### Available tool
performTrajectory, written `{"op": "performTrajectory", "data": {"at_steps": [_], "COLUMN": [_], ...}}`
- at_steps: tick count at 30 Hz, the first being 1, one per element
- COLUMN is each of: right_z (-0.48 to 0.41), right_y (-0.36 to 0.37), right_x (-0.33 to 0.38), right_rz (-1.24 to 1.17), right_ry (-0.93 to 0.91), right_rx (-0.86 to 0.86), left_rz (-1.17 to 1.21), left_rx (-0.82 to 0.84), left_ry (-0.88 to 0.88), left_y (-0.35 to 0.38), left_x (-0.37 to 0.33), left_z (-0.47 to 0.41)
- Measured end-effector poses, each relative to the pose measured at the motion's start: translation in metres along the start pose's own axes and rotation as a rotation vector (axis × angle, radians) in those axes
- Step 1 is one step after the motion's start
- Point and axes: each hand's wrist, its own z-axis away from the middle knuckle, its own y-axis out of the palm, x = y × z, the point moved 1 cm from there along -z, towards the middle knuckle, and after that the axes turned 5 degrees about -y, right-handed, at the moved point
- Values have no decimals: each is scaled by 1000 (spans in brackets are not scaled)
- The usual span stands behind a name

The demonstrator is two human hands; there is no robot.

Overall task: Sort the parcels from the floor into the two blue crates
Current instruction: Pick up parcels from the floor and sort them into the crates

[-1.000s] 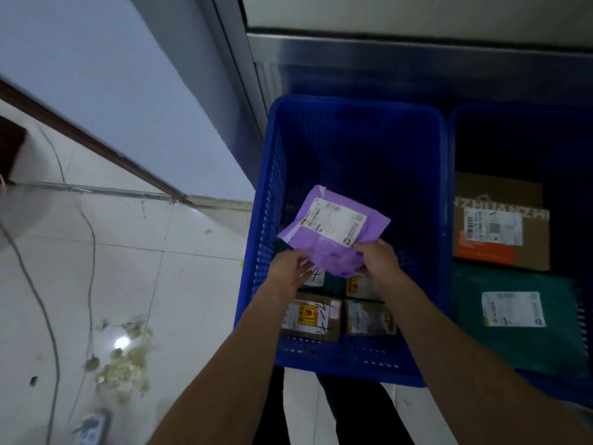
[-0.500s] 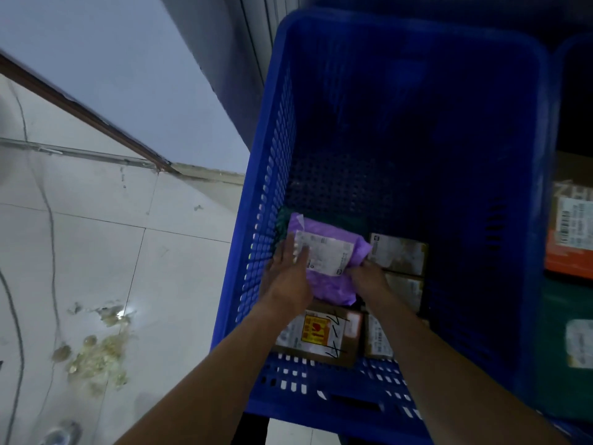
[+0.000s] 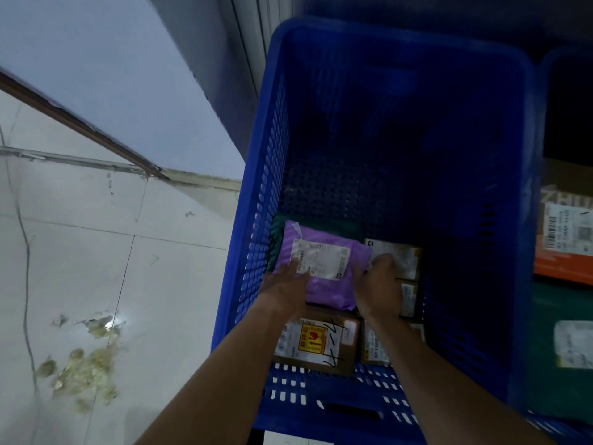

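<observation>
Left hand (image 3: 284, 285): fingers (image 3: 296, 268) straight and together, laid flat on the left edge of the purple parcel (image 3: 327, 292). Right hand (image 3: 380, 285): fingers (image 3: 385, 261) curled over the parcel's right edge, thumb on its top face. I log this as a grip.

The purple parcel lies between the 2 hands, white label (image 3: 324, 258) up, inside the left blue crate (image 3: 465, 139), in its near-left part. Beyond the fingertips, a dark green parcel (image 3: 321, 223) shows from under it.

Just right of the right fingers: a small brown box (image 3: 402, 253); a 2nd small box (image 3: 409, 298) beside the right wrist. Below the left wrist sits a cardboard box with a yellow-and-red sticker (image 3: 316, 342).

Further right, the 2nd blue crate (image 3: 548, 123) holds a printed carton (image 3: 566, 232) and a green bag (image 3: 558, 316). Further left of the left hand: white floor tiles (image 3: 167, 284) with a patch of yellowish debris (image 3: 86, 367).
</observation>
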Motion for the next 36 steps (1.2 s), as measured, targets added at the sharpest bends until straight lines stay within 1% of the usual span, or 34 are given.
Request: {"op": "performTrajectory", "data": {"at_steps": [4,8,10,13,15,17,21,25,28,36], "right_z": [17,38,51,76,93,109,147,176,199,259], "right_y": [-19,-33,-43,-65,-77,-90,-102,-98,-107,-134], "right_x": [18,33,46,68,78,86,106,124,139,144], "right_rz": [-51,-110,-139,-98,-92,-24,48,10,18,53], "right_ry": [-56,29,39,32,31,29,44,43,48,3], "right_rx": [65,129,167,236,293,381,522,497,480,381], "left_rz": [-47,-55,-57,-76,-158,-272,-328,-428,-469,-382], "left_rx": [-13,-45,-49,-50,-73,-97,-126,-148,-157,-189], "left_ry": [20,51,66,106,151,201,267,300,285,266], "left_y": [-13,-28,-40,-62,-77,-90,-116,-140,-149,-132], "left_x": [-4,-9,-10,-10,-7,-5,2,16,26,39], "left_z": [20,56,75,106,127,147,183,214,232,280]}}
